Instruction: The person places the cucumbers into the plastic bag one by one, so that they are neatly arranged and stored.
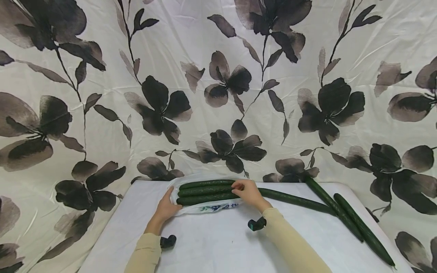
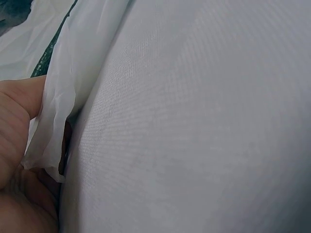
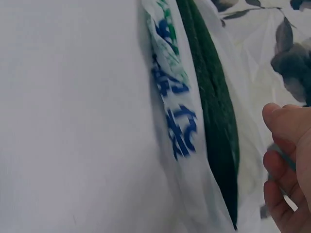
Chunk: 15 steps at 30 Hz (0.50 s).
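Three long green cucumbers (image 1: 205, 192) lie side by side on a white plastic bag (image 1: 196, 209) with blue and green print. At their left ends, my left hand (image 1: 167, 206) pinches the bag's edge; in the left wrist view the thumb (image 2: 34, 92) lies over the thin plastic (image 2: 58, 116), fingers underneath partly hidden. My right hand (image 1: 249, 194) hovers by the cucumbers' right ends, its fingers loosely bent. In the right wrist view, nothing shows between its thumb and fingers, and a cucumber (image 3: 214, 97) lies beside printed plastic (image 3: 180, 116).
To the right, another cucumber (image 1: 297, 199) stretches from behind my right wrist. Its end meets a slanting cucumber (image 1: 334, 206), with one more cucumber (image 1: 365, 231) near the right edge of the white table (image 1: 211, 242). A flowered cloth (image 1: 211, 121) hangs behind.
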Each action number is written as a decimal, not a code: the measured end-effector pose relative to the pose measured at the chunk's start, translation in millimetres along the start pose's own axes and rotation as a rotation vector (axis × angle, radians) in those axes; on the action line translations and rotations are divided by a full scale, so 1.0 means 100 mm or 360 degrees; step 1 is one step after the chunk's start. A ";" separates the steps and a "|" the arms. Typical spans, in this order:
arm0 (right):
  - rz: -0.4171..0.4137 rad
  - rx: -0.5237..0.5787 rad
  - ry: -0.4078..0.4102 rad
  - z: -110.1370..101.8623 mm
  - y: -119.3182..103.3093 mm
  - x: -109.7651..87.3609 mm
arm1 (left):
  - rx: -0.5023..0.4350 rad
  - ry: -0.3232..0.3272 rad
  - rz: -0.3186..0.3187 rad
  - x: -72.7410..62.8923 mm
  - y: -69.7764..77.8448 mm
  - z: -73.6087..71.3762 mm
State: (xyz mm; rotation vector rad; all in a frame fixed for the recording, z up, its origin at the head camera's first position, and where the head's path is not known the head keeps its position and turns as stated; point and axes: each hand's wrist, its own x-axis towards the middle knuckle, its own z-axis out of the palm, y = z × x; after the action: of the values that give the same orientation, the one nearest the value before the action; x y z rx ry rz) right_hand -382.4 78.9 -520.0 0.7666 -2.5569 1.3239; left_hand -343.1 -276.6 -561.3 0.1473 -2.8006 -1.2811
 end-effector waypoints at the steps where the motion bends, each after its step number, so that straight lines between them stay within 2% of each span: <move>1: 0.0003 -0.0002 0.0019 -0.05 0.02 -0.01 | 0.0001 -0.0003 0.0000 0.00 0.00 0.00; 15: 0.0110 -0.0191 0.0149 -0.77 0.31 -0.28 | 0.0004 -0.0007 0.0011 0.00 0.00 0.00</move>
State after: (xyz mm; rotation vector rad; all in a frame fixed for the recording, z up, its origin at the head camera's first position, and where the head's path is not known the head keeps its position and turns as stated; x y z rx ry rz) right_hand -380.9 165.6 -507.1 0.5856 -2.5821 1.1822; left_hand -342.7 -276.1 -561.3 0.1349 -2.8037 -1.2777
